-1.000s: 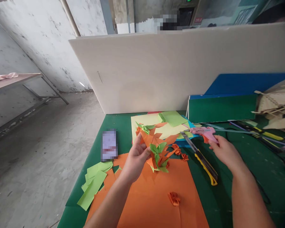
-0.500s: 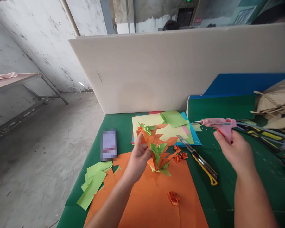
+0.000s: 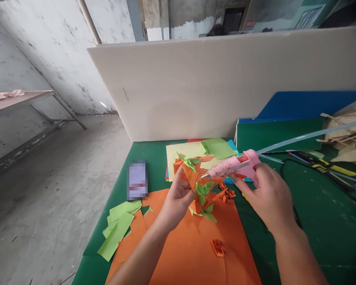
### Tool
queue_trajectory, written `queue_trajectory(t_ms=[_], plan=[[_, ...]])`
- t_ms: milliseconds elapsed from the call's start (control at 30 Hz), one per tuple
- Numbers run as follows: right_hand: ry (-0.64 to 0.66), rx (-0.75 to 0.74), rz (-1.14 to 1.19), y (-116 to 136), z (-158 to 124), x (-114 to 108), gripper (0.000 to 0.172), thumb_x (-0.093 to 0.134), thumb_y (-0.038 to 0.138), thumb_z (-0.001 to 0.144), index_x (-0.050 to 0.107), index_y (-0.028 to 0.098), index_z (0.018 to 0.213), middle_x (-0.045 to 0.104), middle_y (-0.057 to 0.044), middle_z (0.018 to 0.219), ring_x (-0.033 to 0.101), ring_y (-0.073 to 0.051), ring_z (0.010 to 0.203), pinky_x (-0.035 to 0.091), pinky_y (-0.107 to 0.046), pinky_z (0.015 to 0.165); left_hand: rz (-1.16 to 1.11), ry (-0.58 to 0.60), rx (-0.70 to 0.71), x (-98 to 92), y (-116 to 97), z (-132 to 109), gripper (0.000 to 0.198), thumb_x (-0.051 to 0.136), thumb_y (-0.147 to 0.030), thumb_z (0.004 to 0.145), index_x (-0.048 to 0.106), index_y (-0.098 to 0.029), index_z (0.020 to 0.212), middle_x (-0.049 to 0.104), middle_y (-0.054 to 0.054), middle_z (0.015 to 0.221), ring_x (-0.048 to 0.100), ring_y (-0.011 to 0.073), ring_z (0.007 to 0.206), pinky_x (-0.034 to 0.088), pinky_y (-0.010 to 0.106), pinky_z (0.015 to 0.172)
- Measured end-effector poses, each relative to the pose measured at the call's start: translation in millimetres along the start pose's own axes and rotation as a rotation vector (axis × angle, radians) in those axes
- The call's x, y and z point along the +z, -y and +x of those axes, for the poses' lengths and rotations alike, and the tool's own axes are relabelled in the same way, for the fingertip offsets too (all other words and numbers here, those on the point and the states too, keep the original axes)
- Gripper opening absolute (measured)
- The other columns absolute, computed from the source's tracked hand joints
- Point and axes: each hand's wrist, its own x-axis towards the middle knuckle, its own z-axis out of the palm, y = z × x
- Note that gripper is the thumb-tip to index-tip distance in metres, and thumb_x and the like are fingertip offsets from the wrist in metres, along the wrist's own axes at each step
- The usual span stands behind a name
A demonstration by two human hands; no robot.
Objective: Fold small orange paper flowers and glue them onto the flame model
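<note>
My left hand (image 3: 179,198) is closed on an orange and green folded-paper piece (image 3: 192,176), with green leaf shapes at its top and lower side. In my right hand (image 3: 269,194) is a pink glue gun (image 3: 234,165), gripped by its handle, with a long clear glue stick (image 3: 308,136) sticking out of its back. The gun's metal tip points left, at or very close to the folded paper; contact cannot be made out. Beneath lies an orange paper sheet (image 3: 195,257) with a small orange paper flower (image 3: 218,248) on it. More small orange flowers (image 3: 228,194) sit right of the piece.
Green paper strips (image 3: 115,233) and a phone (image 3: 137,180) lie to the left. Coloured sheets (image 3: 180,148) are stacked behind my hands. A utility knife (image 3: 245,196) is mostly hidden under my right hand. Pliers (image 3: 341,168) lie at right, and a white board (image 3: 178,87) stands behind.
My right hand has brought the glue gun left and turned it, so its tip now meets the folded-paper area. The left hand and the paper piece have shifted slightly right.
</note>
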Motion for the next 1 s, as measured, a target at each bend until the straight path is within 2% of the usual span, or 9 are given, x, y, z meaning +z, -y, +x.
queue_trajectory(t_ms=[167, 400, 533, 633, 800, 1000], plan=[[0.008, -0.078, -0.004, 5.1, -1.4, 0.8, 0.014, 0.054, 0.033, 0.092, 0.048, 0.02, 0.087, 0.055, -0.006, 0.078, 0.056, -0.023, 0.075, 0.036, -0.031, 0.057, 0.0, 0.039, -0.005, 0.5, -1.0, -1.6, 0.094, 0.068, -0.028, 0.084, 0.006, -0.029, 0.154, 0.064, 0.01, 0.122, 0.063, 0.0245, 0.108, 0.047, 0.041, 0.094], [0.004, -0.073, 0.034, 4.9, -2.4, 1.9, 0.004, 0.05, 0.022, 0.092, 0.052, 0.02, 0.089, 0.056, -0.005, 0.076, 0.057, -0.023, 0.076, 0.036, -0.031, 0.057, 0.006, 0.048, -0.005, 1.0, -2.7, -2.2, 0.092, 0.067, -0.027, 0.085, 0.007, -0.029, 0.154, 0.064, 0.011, 0.123, 0.063, 0.0241, 0.107, 0.047, 0.04, 0.093], [0.004, -0.055, 0.034, 3.9, -2.2, 1.5, 0.006, 0.052, 0.023, 0.091, 0.052, 0.02, 0.086, 0.056, -0.005, 0.075, 0.057, -0.023, 0.076, 0.037, -0.031, 0.058, 0.017, 0.052, -0.005, 0.4, -3.0, -2.3, 0.091, 0.067, -0.027, 0.085, 0.007, -0.03, 0.154, 0.065, 0.01, 0.122, 0.064, 0.0232, 0.103, 0.047, 0.039, 0.091], [-0.014, -0.059, 0.022, 3.8, -1.4, 0.4, 0.014, 0.056, 0.031, 0.09, 0.051, 0.02, 0.083, 0.055, -0.005, 0.076, 0.056, -0.023, 0.075, 0.037, -0.03, 0.057, 0.014, 0.051, -0.006, 0.6, -3.4, -2.3, 0.091, 0.068, -0.028, 0.085, 0.009, -0.03, 0.154, 0.066, 0.01, 0.12, 0.064, 0.0232, 0.102, 0.046, 0.04, 0.091], [-0.007, -0.045, 0.014, 4.6, 0.2, -1.9, 0.022, 0.058, 0.039, 0.089, 0.05, 0.021, 0.078, 0.052, -0.004, 0.072, 0.054, -0.021, 0.07, 0.035, -0.03, 0.055, -0.005, 0.016, -0.02, 1.5, -4.5, -2.0, 0.092, 0.071, -0.03, 0.082, 0.013, -0.029, 0.153, 0.069, 0.008, 0.108, 0.064, 0.0237, 0.1, 0.045, 0.041, 0.091], [-0.009, -0.044, 0.02, 3.3, -1.4, -0.5, 0.017, 0.055, 0.034, 0.092, 0.05, 0.021, 0.081, 0.055, -0.005, 0.075, 0.056, -0.022, 0.072, 0.037, -0.03, 0.056, 0.019, 0.019, -0.025, 1.6, -6.2, -2.4, 0.092, 0.07, -0.03, 0.083, 0.011, -0.028, 0.154, 0.069, 0.007, 0.102, 0.064, 0.0235, 0.098, 0.045, 0.042, 0.091]])
